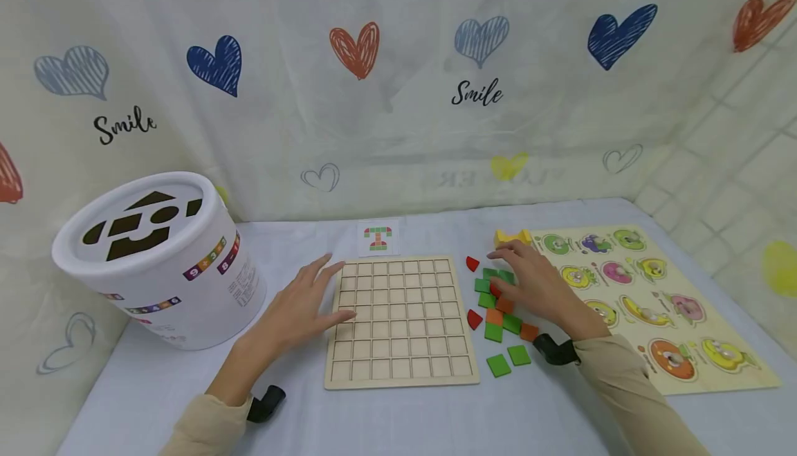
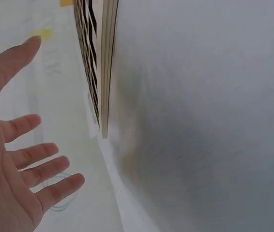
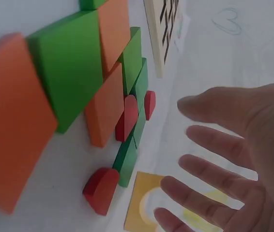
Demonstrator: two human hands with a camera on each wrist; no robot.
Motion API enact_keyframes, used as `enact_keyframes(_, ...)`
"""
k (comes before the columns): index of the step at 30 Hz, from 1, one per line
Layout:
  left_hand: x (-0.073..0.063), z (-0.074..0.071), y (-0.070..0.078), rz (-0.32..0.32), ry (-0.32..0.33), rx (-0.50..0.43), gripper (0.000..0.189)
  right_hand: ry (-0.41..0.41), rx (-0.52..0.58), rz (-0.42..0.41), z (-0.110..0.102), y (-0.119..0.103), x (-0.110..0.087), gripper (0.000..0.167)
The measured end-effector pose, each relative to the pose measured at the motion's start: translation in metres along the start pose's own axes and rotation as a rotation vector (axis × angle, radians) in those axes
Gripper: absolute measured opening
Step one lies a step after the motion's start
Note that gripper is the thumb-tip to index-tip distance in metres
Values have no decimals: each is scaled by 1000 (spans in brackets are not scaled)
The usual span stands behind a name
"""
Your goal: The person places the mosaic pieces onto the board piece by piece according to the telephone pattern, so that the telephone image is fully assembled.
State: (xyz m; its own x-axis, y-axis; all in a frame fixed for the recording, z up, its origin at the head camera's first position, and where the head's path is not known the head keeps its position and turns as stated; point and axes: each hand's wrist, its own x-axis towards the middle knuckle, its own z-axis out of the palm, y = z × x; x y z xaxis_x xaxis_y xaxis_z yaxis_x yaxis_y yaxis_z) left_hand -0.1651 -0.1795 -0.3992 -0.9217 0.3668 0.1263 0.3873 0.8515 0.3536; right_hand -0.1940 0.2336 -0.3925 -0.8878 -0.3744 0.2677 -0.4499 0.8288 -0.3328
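Note:
A wooden grid board (image 1: pixel 398 324) with square cells lies flat on the table. My left hand (image 1: pixel 305 311) hovers at its left edge, fingers spread, holding nothing; in the left wrist view the palm and fingers (image 2: pixel 23 125) are apart from the board's edge (image 2: pixel 107 63). Right of the board lies a loose group of green squares (image 1: pixel 493 331), orange squares (image 1: pixel 529 331) and red rounded pieces (image 1: pixel 474 319). Above the far part of this group is my right hand (image 1: pixel 538 286), fingers extended. The right wrist view shows nothing between thumb and fingers; a red piece (image 3: pixel 101 191) lies below them.
A small card (image 1: pixel 378 237) with a red, green and orange T-shaped pattern lies behind the board. On the left stands a white bucket (image 1: pixel 168 269) with shaped holes in its lid. A fruit puzzle board (image 1: pixel 660 317) lies at right, with a yellow piece (image 1: pixel 512 236) beside it.

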Motion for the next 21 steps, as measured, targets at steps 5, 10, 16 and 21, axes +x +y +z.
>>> enact_keyframes(5, -7, 1, 1, 1, -23, -18, 90, -42, 86, 48, 4, 0, 12, 27)
enact_keyframes(10, -11, 2, 0, 2, -54, -33, 89, -99, 147, 52, 8, 0, 25, 24)
enact_keyframes(16, -10, 4, -4, 12, -102, -59, 90, -128, 168, 39, 14, -2, 38, 24)
enact_keyframes(21, -9, 10, -12, 24, -139, -82, 93, -143, 145, 34, 20, -3, 43, 29)
